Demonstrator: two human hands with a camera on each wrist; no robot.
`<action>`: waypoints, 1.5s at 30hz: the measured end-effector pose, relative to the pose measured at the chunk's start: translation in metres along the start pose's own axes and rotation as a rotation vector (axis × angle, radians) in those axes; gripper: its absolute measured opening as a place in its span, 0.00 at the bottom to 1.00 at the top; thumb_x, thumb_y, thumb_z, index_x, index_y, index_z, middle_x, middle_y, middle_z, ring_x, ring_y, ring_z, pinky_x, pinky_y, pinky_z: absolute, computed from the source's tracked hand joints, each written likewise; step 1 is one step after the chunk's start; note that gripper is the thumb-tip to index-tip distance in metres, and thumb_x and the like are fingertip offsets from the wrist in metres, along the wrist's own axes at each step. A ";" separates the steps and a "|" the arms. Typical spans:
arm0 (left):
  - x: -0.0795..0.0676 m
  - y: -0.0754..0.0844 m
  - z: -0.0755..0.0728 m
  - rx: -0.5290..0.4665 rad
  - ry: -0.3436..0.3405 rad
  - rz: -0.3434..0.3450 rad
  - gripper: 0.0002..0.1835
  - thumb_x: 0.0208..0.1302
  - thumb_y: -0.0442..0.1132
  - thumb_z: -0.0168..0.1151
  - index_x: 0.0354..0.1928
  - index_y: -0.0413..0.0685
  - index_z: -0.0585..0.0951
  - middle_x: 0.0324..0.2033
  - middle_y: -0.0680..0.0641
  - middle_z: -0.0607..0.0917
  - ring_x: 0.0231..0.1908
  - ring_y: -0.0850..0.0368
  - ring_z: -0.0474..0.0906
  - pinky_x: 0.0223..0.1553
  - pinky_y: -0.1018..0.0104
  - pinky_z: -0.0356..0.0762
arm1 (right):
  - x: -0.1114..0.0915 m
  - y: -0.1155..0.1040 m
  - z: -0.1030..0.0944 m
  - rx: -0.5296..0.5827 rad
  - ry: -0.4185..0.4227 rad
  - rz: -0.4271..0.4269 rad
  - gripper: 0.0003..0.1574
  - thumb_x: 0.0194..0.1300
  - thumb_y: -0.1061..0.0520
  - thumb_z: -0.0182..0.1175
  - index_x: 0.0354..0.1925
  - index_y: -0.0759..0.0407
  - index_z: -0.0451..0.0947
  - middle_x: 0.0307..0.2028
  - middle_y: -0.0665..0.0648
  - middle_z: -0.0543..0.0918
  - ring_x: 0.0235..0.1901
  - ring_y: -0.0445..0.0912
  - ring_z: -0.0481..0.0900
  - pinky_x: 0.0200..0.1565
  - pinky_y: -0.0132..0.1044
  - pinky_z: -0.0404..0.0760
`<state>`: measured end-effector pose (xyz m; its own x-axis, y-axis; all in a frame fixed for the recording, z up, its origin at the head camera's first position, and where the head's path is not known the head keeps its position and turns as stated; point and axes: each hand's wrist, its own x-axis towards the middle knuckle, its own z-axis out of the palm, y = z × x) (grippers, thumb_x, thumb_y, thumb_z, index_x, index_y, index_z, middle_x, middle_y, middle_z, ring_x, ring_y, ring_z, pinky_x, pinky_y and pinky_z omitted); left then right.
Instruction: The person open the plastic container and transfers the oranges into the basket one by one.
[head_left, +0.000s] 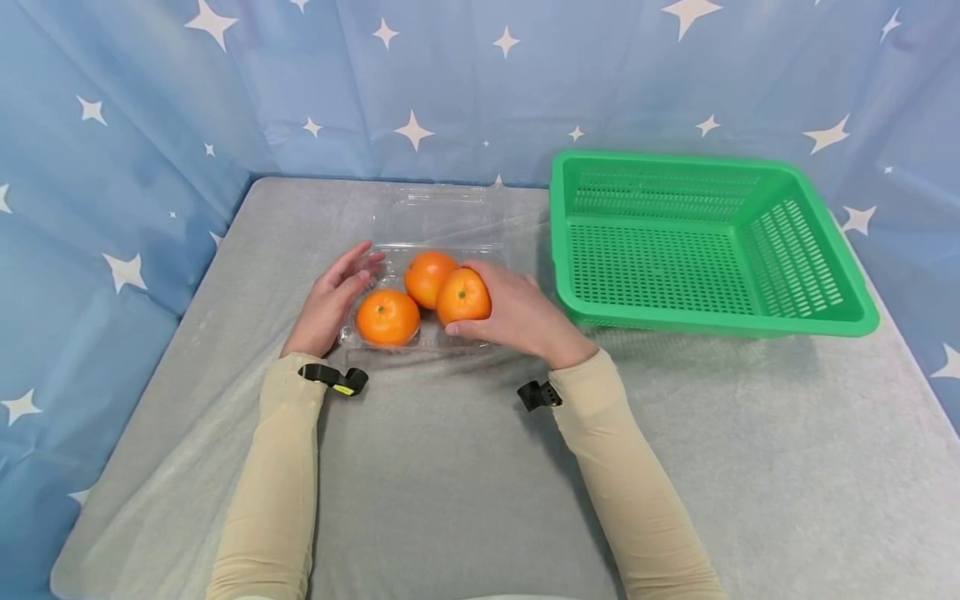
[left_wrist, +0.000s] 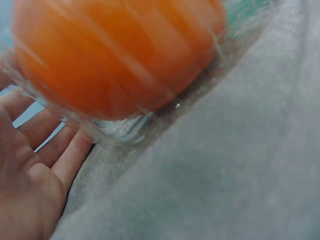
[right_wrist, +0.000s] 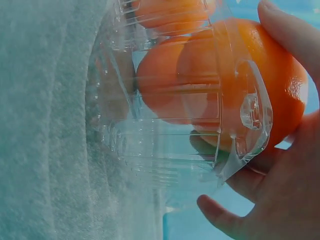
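A clear plastic clamshell box [head_left: 442, 218] lies on the table with its lid folded back. One orange [head_left: 387, 317] sits in its near left part and another orange [head_left: 427, 277] behind it. My right hand [head_left: 528, 315] grips a third orange [head_left: 463, 297] at the box's right side. In the right wrist view, thumb and fingers curl round that orange [right_wrist: 270, 75], above the box's rim. My left hand [head_left: 330, 302] lies along the box's left side, fingers extended. The left wrist view shows its fingers [left_wrist: 65, 145] against the clear wall.
A green plastic basket [head_left: 712, 323] with perforated walls stands at the back right, close to my right hand. Grey cloth covers the table [head_left: 450, 467]. A blue curtain [head_left: 450, 83] with white stars hangs behind and at the sides.
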<state>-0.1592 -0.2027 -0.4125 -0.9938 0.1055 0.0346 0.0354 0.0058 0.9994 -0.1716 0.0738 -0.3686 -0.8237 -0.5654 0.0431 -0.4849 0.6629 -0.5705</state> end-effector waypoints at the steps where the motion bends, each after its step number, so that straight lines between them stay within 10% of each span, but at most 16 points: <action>1: 0.000 0.000 0.000 0.001 0.000 -0.001 0.24 0.67 0.36 0.46 0.65 0.57 0.61 0.60 0.43 0.66 0.60 0.50 0.61 0.62 0.55 0.54 | 0.000 0.000 0.000 -0.007 0.005 -0.004 0.50 0.40 0.24 0.58 0.58 0.44 0.61 0.45 0.40 0.71 0.41 0.37 0.69 0.46 0.44 0.62; 45: 0.003 -0.010 -0.004 -0.011 -0.002 -0.001 0.24 0.67 0.37 0.47 0.64 0.59 0.62 0.61 0.44 0.65 0.60 0.51 0.61 0.62 0.56 0.53 | -0.006 -0.006 -0.014 0.108 0.024 -0.024 0.52 0.40 0.26 0.60 0.61 0.40 0.57 0.51 0.42 0.69 0.42 0.38 0.70 0.41 0.38 0.74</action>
<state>-0.1632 -0.2064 -0.4225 -0.9937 0.1072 0.0340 0.0337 -0.0049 0.9994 -0.1676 0.0799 -0.3542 -0.8198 -0.5675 0.0764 -0.4708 0.5921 -0.6541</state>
